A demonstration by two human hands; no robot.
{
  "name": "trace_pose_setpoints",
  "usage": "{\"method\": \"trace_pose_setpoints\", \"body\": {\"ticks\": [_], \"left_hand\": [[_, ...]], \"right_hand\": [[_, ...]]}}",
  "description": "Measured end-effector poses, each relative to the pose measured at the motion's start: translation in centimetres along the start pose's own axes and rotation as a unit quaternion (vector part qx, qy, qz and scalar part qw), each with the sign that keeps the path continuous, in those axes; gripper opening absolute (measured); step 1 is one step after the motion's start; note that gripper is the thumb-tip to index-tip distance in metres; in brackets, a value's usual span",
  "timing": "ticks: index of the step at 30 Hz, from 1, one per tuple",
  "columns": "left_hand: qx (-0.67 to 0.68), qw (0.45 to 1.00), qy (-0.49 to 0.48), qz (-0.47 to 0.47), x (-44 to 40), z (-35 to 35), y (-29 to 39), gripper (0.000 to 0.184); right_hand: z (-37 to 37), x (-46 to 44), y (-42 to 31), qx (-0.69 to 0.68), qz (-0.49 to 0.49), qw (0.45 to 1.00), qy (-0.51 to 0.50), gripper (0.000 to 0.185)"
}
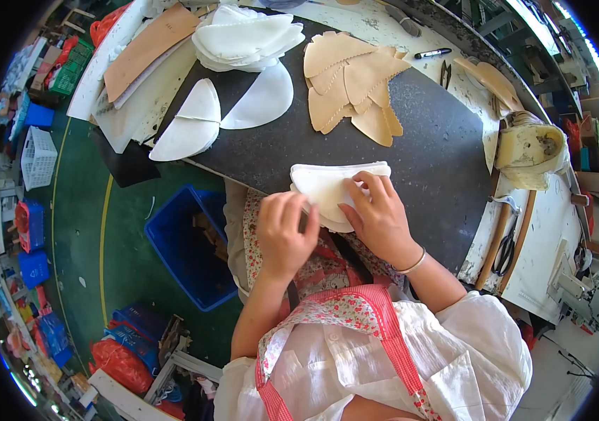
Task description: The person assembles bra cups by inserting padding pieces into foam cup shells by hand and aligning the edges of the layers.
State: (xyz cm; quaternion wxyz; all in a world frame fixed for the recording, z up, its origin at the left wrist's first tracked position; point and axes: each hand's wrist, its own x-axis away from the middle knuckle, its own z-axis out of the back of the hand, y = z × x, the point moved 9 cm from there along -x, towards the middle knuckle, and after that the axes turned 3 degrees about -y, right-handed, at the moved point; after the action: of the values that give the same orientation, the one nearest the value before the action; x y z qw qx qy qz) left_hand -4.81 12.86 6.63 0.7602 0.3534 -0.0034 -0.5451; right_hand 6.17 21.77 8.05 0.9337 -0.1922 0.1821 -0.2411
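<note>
A stack of white curved pieces (324,184) lies at the near edge of the dark table mat. On its right part rests my right hand (378,214), thumb and fingers curled round the stack's edge. My left hand (287,228) is at the stack's left edge, fingers bent and slightly blurred; whether it grips a piece is unclear. Farther back are a pile of white pieces (243,38), a banded white bundle (191,123), a single white piece (261,98) and a fan of tan scalloped pieces (356,81).
A blue bin (191,259) stands on the green floor, left of my lap. Brown sheets (148,52) lie at the back left. A pen (433,52), a tape roll (532,151) and black scissors (504,252) are on the right.
</note>
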Motion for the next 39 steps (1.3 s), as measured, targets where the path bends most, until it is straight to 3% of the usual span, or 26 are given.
{"method": "trace_pose_setpoints", "body": {"ticks": [1, 2, 4, 7, 9, 11, 12, 15, 19, 21, 22, 25, 29, 30, 33, 37, 39], "left_hand": [[0.020, 0.999, 0.015, -0.048, 0.2, 0.2, 1.1, 0.022], [0.033, 0.997, -0.037, -0.066, 0.8, -1.1, 1.3, 0.036], [0.011, 0.996, -0.056, -0.064, 1.1, -1.4, 1.8, 0.040], [0.010, 0.995, -0.074, -0.067, 0.8, -1.3, 1.8, 0.044], [0.012, 0.995, -0.074, -0.069, 0.6, -1.3, 1.6, 0.043], [0.007, 0.994, -0.073, -0.079, 0.6, -1.4, 1.4, 0.039], [-0.005, 0.993, -0.075, -0.088, 0.5, -1.4, 1.5, 0.037], [-0.025, 0.991, -0.076, -0.103, 0.4, -1.4, 1.8, 0.032], [-0.023, 0.991, -0.076, -0.109, 0.3, -1.3, 1.9, 0.028], [-0.021, 0.991, -0.077, -0.108, 0.4, -1.2, 1.9, 0.027], [-0.018, 0.991, -0.078, -0.105, 0.4, -1.2, 1.9, 0.027], [-0.012, 0.991, -0.083, -0.102, 0.4, -1.2, 1.9, 0.027], [-0.013, 0.990, -0.085, -0.111, 0.5, -1.3, 2.0, 0.028], [-0.007, 0.990, -0.091, -0.108, 0.5, -1.2, 2.0, 0.028], [0.001, 0.990, -0.109, -0.094, 0.5, -1.3, 2.4, 0.031], [-0.115, 0.976, -0.159, -0.095, 3.8, -2.7, 2.1, 0.053], [-0.073, 0.980, -0.167, -0.076, 3.9, -2.2, 1.6, 0.054]], "right_hand": [[-0.4, 0.1, -0.3, 0.038, 0.010, 0.999, -0.014, 0.033], [-0.3, 0.1, -0.4, 0.025, 0.017, 1.000, -0.009, 0.030], [0.3, 0.3, -0.4, -0.001, 0.031, 1.000, -0.001, 0.025], [0.8, 1.7, 1.3, -0.171, 0.056, 0.983, -0.041, 0.016], [1.2, 1.8, 1.5, -0.185, 0.054, 0.981, -0.037, 0.015], [1.6, 1.1, 0.6, -0.102, 0.027, 0.994, 0.005, 0.019], [1.6, 0.6, -0.2, -0.069, 0.034, 0.997, 0.008, 0.030], [0.2, 1.0, -0.9, -0.021, 0.070, 0.996, -0.046, 0.046], [1.1, 0.9, -1.9, 0.025, 0.139, 0.990, -0.010, 0.033], [2.2, 2.0, -0.7, -0.113, 0.111, 0.986, -0.058, 0.023], [3.4, 1.9, -0.6, -0.153, 0.119, 0.981, 0.003, 0.020], [3.2, 1.3, -0.3, -0.085, 0.064, 0.994, 0.030, 0.019], [1.7, 1.5, -2.2, -0.030, 0.143, 0.989, 0.008, 0.028], [-0.9, 4.5, 0.7, -0.078, 0.061, 0.984, -0.151, 0.035], [1.6, 1.9, -1.6, -0.070, 0.109, 0.991, -0.024, 0.038], [-0.8, 2.6, -2.4, 0.027, 0.105, 0.990, -0.087, 0.048], [-1.1, 2.8, -2.9, 0.049, 0.117, 0.989, -0.077, 0.046]]}}
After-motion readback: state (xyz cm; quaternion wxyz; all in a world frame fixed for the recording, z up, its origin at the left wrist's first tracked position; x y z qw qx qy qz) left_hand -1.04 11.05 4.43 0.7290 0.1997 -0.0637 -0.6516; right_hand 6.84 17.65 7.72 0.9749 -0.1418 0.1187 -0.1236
